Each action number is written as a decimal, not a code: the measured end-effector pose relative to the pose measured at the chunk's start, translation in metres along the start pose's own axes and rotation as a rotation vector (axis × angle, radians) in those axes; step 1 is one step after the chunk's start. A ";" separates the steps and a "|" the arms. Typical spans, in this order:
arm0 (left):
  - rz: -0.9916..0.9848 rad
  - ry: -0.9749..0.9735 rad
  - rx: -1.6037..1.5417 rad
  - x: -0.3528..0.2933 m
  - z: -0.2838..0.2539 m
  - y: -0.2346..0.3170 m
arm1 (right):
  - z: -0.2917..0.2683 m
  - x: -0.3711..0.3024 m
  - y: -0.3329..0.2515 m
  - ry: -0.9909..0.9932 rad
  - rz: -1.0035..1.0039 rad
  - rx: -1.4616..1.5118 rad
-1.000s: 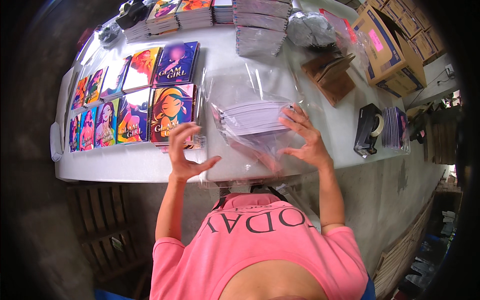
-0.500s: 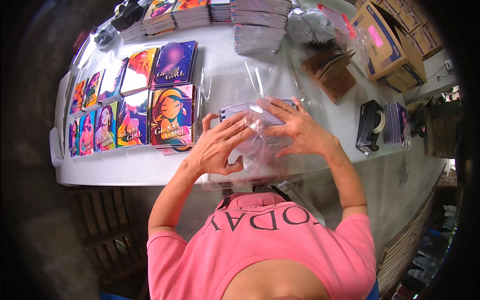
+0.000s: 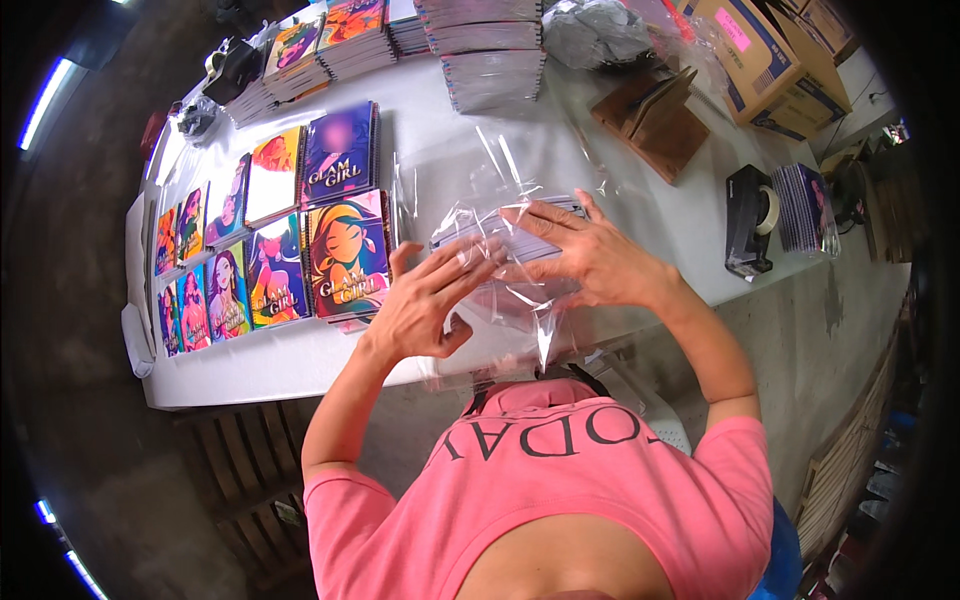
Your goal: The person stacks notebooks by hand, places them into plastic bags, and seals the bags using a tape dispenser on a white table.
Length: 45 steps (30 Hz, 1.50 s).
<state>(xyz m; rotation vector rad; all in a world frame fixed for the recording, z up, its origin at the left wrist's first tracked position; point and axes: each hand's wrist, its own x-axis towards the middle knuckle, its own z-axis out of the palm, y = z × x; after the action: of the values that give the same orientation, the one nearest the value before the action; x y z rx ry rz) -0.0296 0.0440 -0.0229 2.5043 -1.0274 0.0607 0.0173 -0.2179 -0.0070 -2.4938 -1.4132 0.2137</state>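
Under my hands, at the front of the white table, lies a bundle of notebooks [image 3: 525,243], mostly covered by crinkled clear plastic wrap [image 3: 543,335]. My left hand [image 3: 425,300] presses on the bundle's left part, its fingers stretched out and its thumb apart. On the other side my right hand [image 3: 592,255] rests with spread fingers over the bundle's right part and the plastic. Folds of the wrap stand up beyond the fingers and spill toward the table's front edge. Glare and my fingers hide much of the bundle.
Rows of colourful spiral notebooks [image 3: 347,250] cover the table's left. Tall notebook stacks [image 3: 490,55] stand at the back. To the right are a brown wooden block stand [image 3: 655,130], a black tape dispenser [image 3: 747,220], wrapped notebooks [image 3: 803,208] and an open cardboard box [image 3: 765,70].
The whole view has shifted and tilted slightly. Both hands stay on the bundle; the plastic between and below them has changed its folds, with a bright crease now near the table edge.
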 end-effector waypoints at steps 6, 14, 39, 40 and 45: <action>-0.059 -0.237 0.180 0.016 -0.013 0.009 | -0.016 -0.004 0.008 -0.023 -0.111 0.198; -0.041 -0.172 0.176 0.015 -0.011 0.013 | -0.025 0.035 0.075 0.011 0.253 1.022; 0.217 -0.012 0.279 0.012 -0.023 -0.009 | 0.058 -0.314 0.141 0.976 1.540 0.495; 0.183 0.035 0.274 0.001 -0.024 -0.015 | 0.052 -0.305 0.139 0.955 1.573 0.529; 0.120 0.359 0.112 -0.031 -0.001 -0.034 | 0.032 -0.229 0.097 1.142 1.007 0.384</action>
<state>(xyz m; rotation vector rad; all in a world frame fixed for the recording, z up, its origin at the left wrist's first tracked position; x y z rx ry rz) -0.0288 0.0869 -0.0411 2.4039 -1.0409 0.5961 -0.0293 -0.4567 -0.0677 -2.0774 0.3110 -0.6031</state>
